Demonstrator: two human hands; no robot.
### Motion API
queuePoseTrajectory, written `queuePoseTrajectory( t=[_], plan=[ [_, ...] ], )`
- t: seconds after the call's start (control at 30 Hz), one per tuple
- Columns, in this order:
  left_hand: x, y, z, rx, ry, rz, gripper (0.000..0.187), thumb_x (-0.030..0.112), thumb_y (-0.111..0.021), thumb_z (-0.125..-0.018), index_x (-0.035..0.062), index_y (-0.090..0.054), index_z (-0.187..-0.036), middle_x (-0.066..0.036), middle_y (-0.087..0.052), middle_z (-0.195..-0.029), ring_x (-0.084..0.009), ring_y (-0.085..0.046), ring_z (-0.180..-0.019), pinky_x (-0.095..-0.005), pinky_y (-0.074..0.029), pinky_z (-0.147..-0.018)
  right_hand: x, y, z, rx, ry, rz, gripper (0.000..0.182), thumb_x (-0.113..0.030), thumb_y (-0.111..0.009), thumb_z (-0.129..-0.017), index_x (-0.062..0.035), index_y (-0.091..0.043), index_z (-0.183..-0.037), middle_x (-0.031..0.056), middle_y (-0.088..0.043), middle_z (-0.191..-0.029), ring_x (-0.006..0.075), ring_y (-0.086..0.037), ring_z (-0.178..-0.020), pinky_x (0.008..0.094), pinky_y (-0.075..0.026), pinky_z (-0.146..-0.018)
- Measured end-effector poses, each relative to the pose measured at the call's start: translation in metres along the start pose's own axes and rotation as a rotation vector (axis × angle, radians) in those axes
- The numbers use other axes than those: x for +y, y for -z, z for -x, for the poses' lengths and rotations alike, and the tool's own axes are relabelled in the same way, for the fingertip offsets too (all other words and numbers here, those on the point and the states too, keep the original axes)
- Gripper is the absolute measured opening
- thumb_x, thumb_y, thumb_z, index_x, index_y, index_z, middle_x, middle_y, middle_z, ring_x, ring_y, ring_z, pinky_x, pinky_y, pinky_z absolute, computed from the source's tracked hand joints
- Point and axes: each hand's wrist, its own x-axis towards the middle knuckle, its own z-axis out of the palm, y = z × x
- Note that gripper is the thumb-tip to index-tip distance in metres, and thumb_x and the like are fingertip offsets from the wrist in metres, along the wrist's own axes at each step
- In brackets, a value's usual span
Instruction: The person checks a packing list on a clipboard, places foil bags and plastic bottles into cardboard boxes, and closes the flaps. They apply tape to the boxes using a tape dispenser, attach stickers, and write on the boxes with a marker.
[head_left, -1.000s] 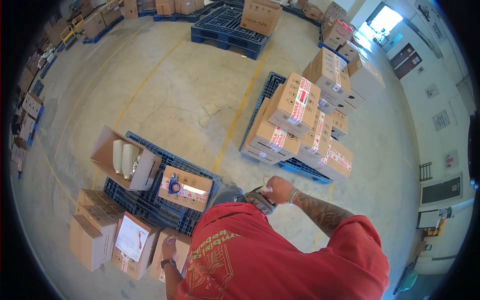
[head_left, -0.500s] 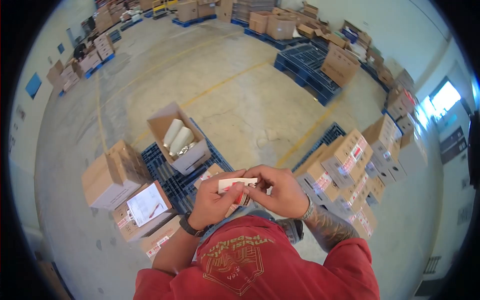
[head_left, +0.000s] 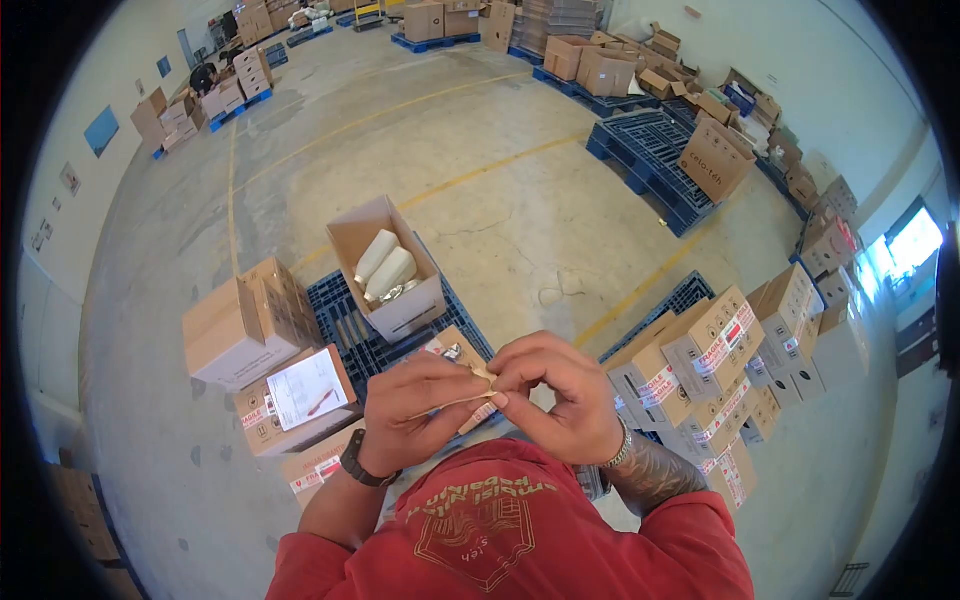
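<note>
In front of my chest, both hands pinch a small pale sticker (head_left: 466,401), seen almost edge-on. My left hand (head_left: 418,402) is closed on its left part, with the fingers laid along it. The thumb and index fingertip of my right hand (head_left: 562,398) meet at its right end. The printed face is turned out of sight now. Just beyond the hands, partly covered by them, stands a cardboard box (head_left: 462,352) with red-and-white tape.
An open carton (head_left: 410,312) with white bottles stands on a blue pallet (head_left: 352,342). Left lies a clipboard with paper (head_left: 305,390) on a box. Stacked boxes with fragile tape (head_left: 705,350) rise on the right. A person (head_left: 204,78) is at the far left.
My hands have turned the sticker from showing its red-printed face to nearly edge-on. My right fingertips have shifted to its end. The view has swung slightly left and up.
</note>
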Motion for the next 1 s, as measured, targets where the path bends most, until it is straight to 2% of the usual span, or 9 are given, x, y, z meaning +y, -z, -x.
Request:
queuePoseTrajectory(
  t=[0.03, 0.07, 0.13, 0.17, 0.23, 0.27, 0.53, 0.77, 1.0],
  plan=[
    [0.003, 0.003, -0.003, 0.005, 0.005, -0.001, 0.022, -0.001, -0.077, -0.078, 0.0025, -0.074, -0.100, -0.010, -0.071, -0.091, -0.0198, -0.068, -0.079, -0.0287, -0.051, -0.068, -0.003, 0.001, -0.001, 0.008, 0.091, 0.092, 0.021, 0.002, -0.074, -0.082, -0.0018, -0.064, -0.099, 0.0085, -0.066, -0.094, 0.0163, -0.063, -0.078, 0.0278, -0.052, -0.064],
    [0.009, 0.007, -0.007, -0.039, -0.056, -0.080, 0.025, -0.001, -0.078, -0.076, 0.0046, -0.074, -0.100, -0.009, -0.072, -0.090, -0.0201, -0.068, -0.079, -0.0297, -0.051, -0.069, -0.002, 0.003, -0.001, 0.001, 0.087, 0.090, 0.021, 0.002, -0.074, -0.082, -0.0018, -0.064, -0.099, 0.0085, -0.066, -0.094, 0.0163, -0.063, -0.078, 0.0278, -0.052, -0.064],
    [0.023, 0.014, -0.015, -0.117, -0.129, -0.200, 0.030, 0.000, -0.081, -0.071, 0.0099, -0.075, -0.098, -0.005, -0.072, -0.090, -0.0192, -0.068, -0.078, -0.0310, -0.051, -0.069, 0.001, 0.006, 0.000, 0.089, 0.445, 0.302, 0.029, 0.005, -0.080, -0.074, -0.0051, -0.056, -0.088, 0.0113, -0.067, -0.088, 0.0194, -0.065, -0.073, 0.0290, -0.051, -0.062],
    [0.027, 0.018, -0.016, -0.111, -0.125, -0.198, 0.030, 0.000, -0.081, -0.071, 0.0099, -0.075, -0.098, -0.005, -0.072, -0.090, -0.0192, -0.068, -0.078, -0.0310, -0.051, -0.069, 0.000, 0.008, 0.000, 0.082, 0.442, 0.303, 0.029, 0.005, -0.080, -0.074, -0.0051, -0.056, -0.088, 0.0113, -0.067, -0.088, 0.0194, -0.065, -0.073, 0.0290, -0.051, -0.062],
    [0.033, 0.023, -0.019, -0.193, -0.192, -0.278, 0.033, 0.012, -0.080, -0.073, 0.0151, -0.076, -0.106, 0.000, -0.072, -0.094, -0.0178, -0.067, -0.078, -0.0311, -0.049, -0.066, 0.000, 0.011, -0.001, -0.010, 0.538, 0.235, 0.039, 0.007, -0.082, -0.070, -0.0090, -0.049, -0.083, 0.0121, -0.068, -0.088, 0.0220, -0.068, -0.075, 0.0312, -0.052, -0.059],
    [0.035, 0.023, -0.020, -0.201, -0.200, -0.285, 0.031, 0.015, -0.078, -0.075, 0.0157, -0.076, -0.106, 0.001, -0.072, -0.095, -0.0167, -0.067, -0.079, -0.0302, -0.048, -0.065, -0.001, 0.012, 0.000, -0.014, 0.536, 0.234, 0.039, 0.007, -0.082, -0.070, -0.0090, -0.049, -0.083, 0.0121, -0.068, -0.088, 0.0220, -0.068, -0.075, 0.0312, -0.052, -0.059],
    [0.046, 0.025, -0.023, -0.255, -0.210, -0.299, 0.029, 0.016, -0.077, -0.076, 0.0144, -0.076, -0.105, 0.001, -0.072, -0.096, -0.0166, -0.066, -0.078, -0.0298, -0.049, -0.066, -0.008, 0.015, 0.000, -0.073, 0.586, 0.272, 0.045, 0.009, -0.081, -0.069, -0.0103, -0.043, -0.081, 0.0102, -0.069, -0.089, 0.0231, -0.069, -0.075, 0.0337, -0.056, -0.061],
    [0.055, 0.023, -0.022, -0.271, -0.203, -0.320, 0.027, 0.017, -0.076, -0.077, 0.0144, -0.076, -0.104, 0.001, -0.072, -0.097, -0.0164, -0.065, -0.078, -0.0307, -0.049, -0.068, -0.008, 0.012, 0.006, -0.033, 0.598, 0.202, 0.047, 0.008, -0.081, -0.068, -0.0101, -0.040, -0.081, 0.0098, -0.069, -0.087, 0.0242, -0.069, -0.075, 0.0333, -0.055, -0.060],
    [0.062, 0.021, -0.021, -0.294, -0.207, -0.341, 0.026, 0.017, -0.075, -0.077, 0.0147, -0.076, -0.103, 0.002, -0.072, -0.097, -0.0163, -0.065, -0.078, -0.0305, -0.049, -0.068, -0.011, 0.014, 0.011, -0.089, 0.585, 0.218, 0.044, 0.008, -0.079, -0.070, -0.0096, -0.040, -0.080, 0.0099, -0.067, -0.085, 0.0230, -0.068, -0.072, 0.0321, -0.053, -0.058]
  ],
)
